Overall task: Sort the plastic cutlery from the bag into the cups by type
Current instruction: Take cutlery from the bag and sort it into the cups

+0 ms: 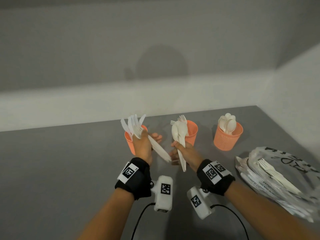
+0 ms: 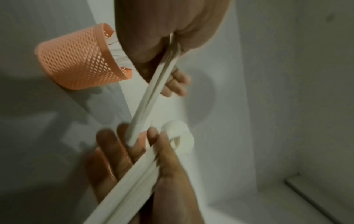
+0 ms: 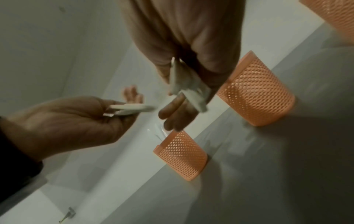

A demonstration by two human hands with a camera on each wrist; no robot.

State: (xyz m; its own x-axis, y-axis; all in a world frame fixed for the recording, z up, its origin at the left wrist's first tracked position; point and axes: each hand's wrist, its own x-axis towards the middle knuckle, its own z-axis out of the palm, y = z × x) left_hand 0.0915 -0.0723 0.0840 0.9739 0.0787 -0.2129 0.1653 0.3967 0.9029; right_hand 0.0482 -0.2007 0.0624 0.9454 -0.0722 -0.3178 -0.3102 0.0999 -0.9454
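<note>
My left hand (image 1: 142, 144) grips a small bundle of white forks (image 1: 158, 148), heads up, in front of the left orange mesh cup (image 1: 129, 144), which holds knives (image 1: 129, 124). My right hand (image 1: 183, 150) grips a bunch of white spoons (image 1: 178, 131) upright, just before the middle cup (image 1: 192, 134), which has forks (image 1: 181, 118) in it. The right cup (image 1: 227, 138) is full of spoons (image 1: 228, 122). In the left wrist view the fork handles (image 2: 157, 94) cross above the spoon handles (image 2: 134, 178). The right wrist view shows the spoon handle ends (image 3: 186, 84) under my fist.
A crumpled plastic bag (image 1: 284, 161) lies at the right on the grey table (image 1: 60, 170), with more forks (image 1: 275, 175) showing through it. A pale wall rises close behind the cups and along the right side. Black cables trail from both wrist cameras.
</note>
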